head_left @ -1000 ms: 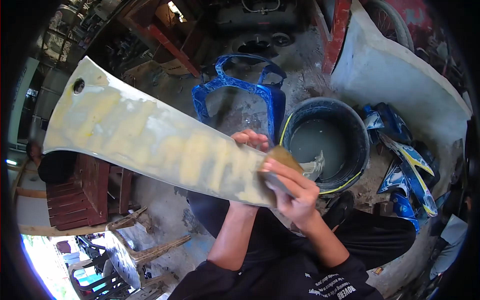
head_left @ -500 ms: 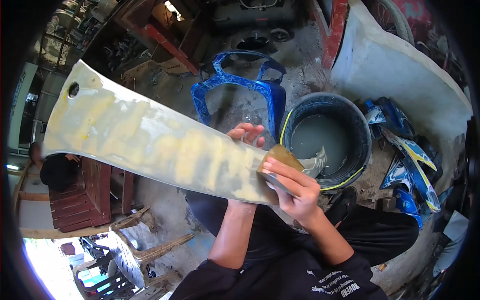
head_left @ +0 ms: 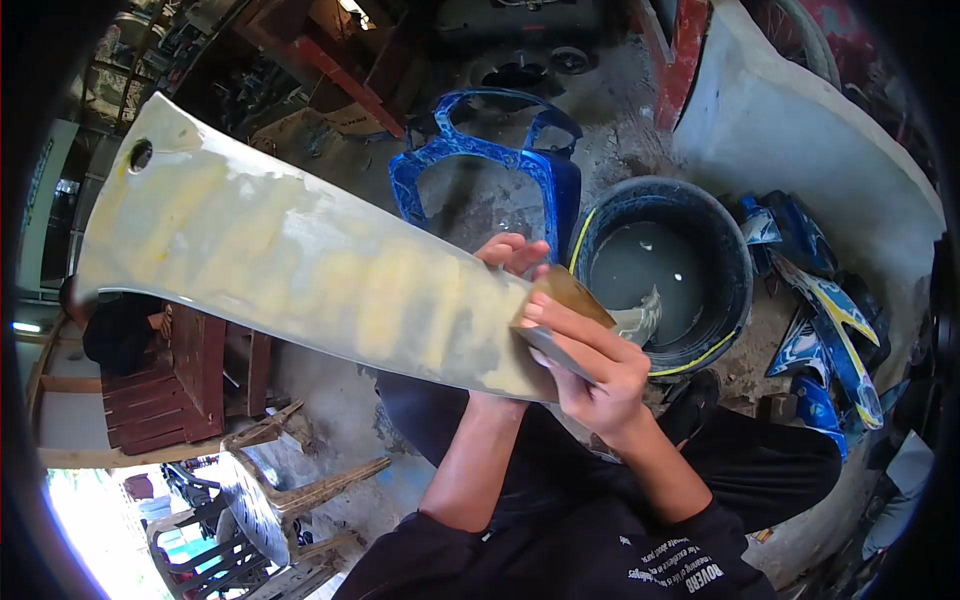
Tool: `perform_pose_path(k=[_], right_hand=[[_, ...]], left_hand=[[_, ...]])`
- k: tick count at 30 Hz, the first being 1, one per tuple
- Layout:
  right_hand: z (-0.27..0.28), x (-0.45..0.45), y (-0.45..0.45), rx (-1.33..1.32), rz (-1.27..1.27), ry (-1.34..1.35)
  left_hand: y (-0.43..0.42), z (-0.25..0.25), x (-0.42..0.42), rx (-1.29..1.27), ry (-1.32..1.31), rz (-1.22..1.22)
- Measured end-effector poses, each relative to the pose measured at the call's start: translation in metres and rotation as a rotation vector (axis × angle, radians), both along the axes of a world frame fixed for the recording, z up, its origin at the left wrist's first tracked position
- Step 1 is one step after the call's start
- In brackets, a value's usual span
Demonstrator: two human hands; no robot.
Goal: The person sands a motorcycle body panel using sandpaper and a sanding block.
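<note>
Clock positions taken from mid-view. Pale panel (head_left: 300, 255), patched with yellowish areas, runs from 10 o'clock down to just right of centre; its narrow end points at 3 o'clock, toward the dark bucket (head_left: 746, 300) of cloudy liquid. Left hand (head_left: 512, 252): forearm passes beneath the panel, loosely bent, part-spread fingers showing beyond the edge on the 12 o'clock side; palm hidden, firmness of hold cannot be told. Right hand (head_left: 603, 372): closed, folded brown sheet (head_left: 572, 297) pinched between fingers and thumb, lying against the panel near its narrow end. Blue frame (head_left: 562, 195) on floor at 12 o'clock. Step in hand, judged: rubbing the surface with the sheet. Another stroke would call for flat, even pressure, panel braced from below.
</note>
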State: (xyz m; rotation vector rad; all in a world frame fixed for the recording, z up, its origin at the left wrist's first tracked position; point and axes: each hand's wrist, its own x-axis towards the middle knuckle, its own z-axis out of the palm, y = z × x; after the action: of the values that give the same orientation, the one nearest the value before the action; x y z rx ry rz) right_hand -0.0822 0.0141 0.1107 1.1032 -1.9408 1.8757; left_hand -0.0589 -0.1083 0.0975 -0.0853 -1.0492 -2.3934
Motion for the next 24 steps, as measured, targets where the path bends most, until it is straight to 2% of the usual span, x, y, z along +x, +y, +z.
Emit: perform_pose_path(k=[1, 2, 4, 6, 12, 13, 14, 16, 17, 20, 21, 24], right_hand=[[0.011, -0.003, -0.005, -0.012, 0.0, 0.037], [0.017, -0.004, -0.011, -0.015, -0.006, 0.036], [0.028, -0.008, -0.024, -0.087, 0.01, 0.097], [0.04, -0.01, -0.031, -0.063, 0.006, 0.086], [0.044, -0.017, -0.034, -0.103, 0.034, 0.155], [0.041, -0.014, -0.031, -0.065, 0.034, 0.148], [0.037, -0.011, -0.027, -0.027, 0.032, 0.139], [0.017, -0.006, -0.013, 0.018, 0.033, 0.108], [0.01, -0.004, -0.01, 0.066, 0.035, 0.069], [0.021, -0.006, -0.012, 0.036, 0.046, 0.014], [0.03, -0.008, -0.015, 0.019, 0.067, 0.009], [0.059, -0.023, -0.031, -0.054, 0.074, 0.119]], left_hand=[[-0.001, 0.0, -0.002, -0.139, -0.013, 0.027], [0.001, 0.002, -0.001, -0.142, -0.014, 0.021], [0.007, 0.01, 0.002, 0.061, -0.033, -0.061], [0.009, 0.015, 0.0, 0.065, -0.09, -0.033], [0.013, 0.009, -0.004, 0.435, -0.03, -0.188], [0.009, 0.003, 0.006, 0.605, -0.05, -0.29], [0.005, -0.007, 0.004, 0.605, -0.049, -0.289], [-0.003, -0.008, -0.007, 0.399, 0.091, -0.279], [0.008, 0.003, -0.002, 0.395, -0.007, -0.145], [0.009, -0.009, -0.002, 0.27, -0.053, -0.109], [0.017, -0.005, -0.001, 0.214, -0.258, 0.049], [0.017, -0.009, -0.001, 0.285, -0.247, 0.006]])
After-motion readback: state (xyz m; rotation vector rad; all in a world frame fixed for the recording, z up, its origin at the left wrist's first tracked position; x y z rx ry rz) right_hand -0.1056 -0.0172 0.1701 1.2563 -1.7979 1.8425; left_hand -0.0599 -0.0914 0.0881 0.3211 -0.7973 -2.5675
